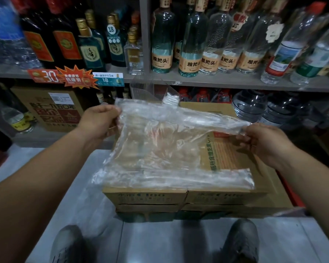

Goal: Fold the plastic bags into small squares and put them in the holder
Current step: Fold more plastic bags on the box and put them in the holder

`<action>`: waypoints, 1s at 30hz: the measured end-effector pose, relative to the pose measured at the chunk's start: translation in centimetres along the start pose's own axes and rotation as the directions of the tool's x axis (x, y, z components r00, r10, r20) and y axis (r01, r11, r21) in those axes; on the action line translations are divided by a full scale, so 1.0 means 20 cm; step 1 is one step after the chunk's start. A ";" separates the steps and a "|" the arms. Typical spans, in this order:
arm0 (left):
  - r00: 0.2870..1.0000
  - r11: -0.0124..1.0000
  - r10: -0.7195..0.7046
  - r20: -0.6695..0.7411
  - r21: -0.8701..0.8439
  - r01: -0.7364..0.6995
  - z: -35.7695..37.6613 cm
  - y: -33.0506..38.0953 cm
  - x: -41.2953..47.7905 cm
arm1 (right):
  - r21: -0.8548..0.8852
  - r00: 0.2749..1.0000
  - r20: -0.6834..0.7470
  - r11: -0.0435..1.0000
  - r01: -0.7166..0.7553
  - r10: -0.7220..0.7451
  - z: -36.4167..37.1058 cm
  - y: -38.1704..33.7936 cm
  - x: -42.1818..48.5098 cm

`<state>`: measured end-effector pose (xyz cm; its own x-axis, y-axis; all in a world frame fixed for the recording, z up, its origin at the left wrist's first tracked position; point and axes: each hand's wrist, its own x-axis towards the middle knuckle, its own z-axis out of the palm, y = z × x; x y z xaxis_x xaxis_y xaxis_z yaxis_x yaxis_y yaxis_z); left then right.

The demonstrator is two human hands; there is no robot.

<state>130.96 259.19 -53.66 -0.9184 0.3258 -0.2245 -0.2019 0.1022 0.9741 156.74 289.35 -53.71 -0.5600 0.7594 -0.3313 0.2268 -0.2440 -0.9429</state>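
A clear plastic bag is stretched out above a stack of cardboard boxes. My left hand pinches its upper left corner, and my right hand pinches its upper right corner. The bag's lower edge lies along the front of the top box. A clear plastic holder stands behind the boxes, just under the shelf edge, with a bit of plastic at its right side. Another crumpled clear bag lies on the floor to the left of the boxes.
Shelves packed with glass bottles rise right behind the boxes. A large printed carton sits on the lower left shelf, and big water jugs stand at the lower right. My two shoes stand on the grey tiled floor.
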 end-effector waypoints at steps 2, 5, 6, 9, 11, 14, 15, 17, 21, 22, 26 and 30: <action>0.999 0.998 -0.045 -0.012 0.051 0.045 0.00 -0.03 0.01 | 0.033 0.999 -0.040 0.999 -0.005 0.006 0.00 0.01 0.04; 0.996 0.982 -0.074 -0.053 0.172 0.082 0.00 -0.06 0.02 | -0.049 0.994 -0.106 0.998 0.036 -0.041 0.05 0.01 0.08; 0.995 0.976 -0.073 -0.069 0.201 0.086 0.00 -0.06 0.02 | -0.079 0.990 -0.126 0.995 0.054 -0.064 0.07 0.01 0.09; 0.995 0.954 -0.052 -0.079 0.290 0.073 0.00 -0.07 0.03 | -0.107 0.982 -0.162 0.991 0.085 -0.102 0.13 0.01 0.14; 0.997 0.949 -0.059 -0.054 0.308 0.073 0.00 -0.08 0.04 | -0.072 0.986 -0.151 0.995 0.062 -0.073 0.16 0.00 0.16; 0.992 0.953 -0.124 -0.014 0.277 0.123 -0.01 -0.08 0.06 | -0.038 0.990 -0.131 0.999 0.038 -0.043 0.20 0.00 0.19; 0.992 0.951 -0.127 -0.010 0.283 0.125 -0.01 -0.09 0.07 | -0.047 0.990 -0.136 0.998 0.035 -0.041 0.19 0.00 0.21; 0.994 0.950 -0.105 -0.008 0.295 0.102 -0.02 -0.11 0.08 | -0.057 0.987 -0.155 0.998 0.027 -0.036 0.18 0.00 0.23; 0.997 0.948 -0.067 -0.047 0.308 0.079 -0.06 -0.14 0.10 | 0.054 0.990 -0.137 0.998 -0.026 0.033 0.17 0.01 0.27; 0.996 0.950 -0.071 -0.054 0.302 0.084 -0.07 -0.14 0.11 | 0.078 0.990 -0.128 0.996 -0.045 0.055 0.17 0.01 0.27; 0.995 0.948 -0.056 -0.082 0.309 0.079 -0.07 -0.14 0.10 | 0.070 0.988 -0.123 0.994 -0.087 0.095 0.17 -0.01 0.29; 0.996 0.914 0.019 -0.092 0.405 0.020 -0.06 -0.15 0.10 | -0.435 0.969 -0.168 0.896 0.090 -0.179 0.16 0.05 0.32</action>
<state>129.28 258.32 -57.02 -0.9495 0.2398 -0.2023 -0.0648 0.4810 0.8743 150.89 292.11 -56.80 -0.4491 0.8814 -0.1466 0.4993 0.1115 -0.8592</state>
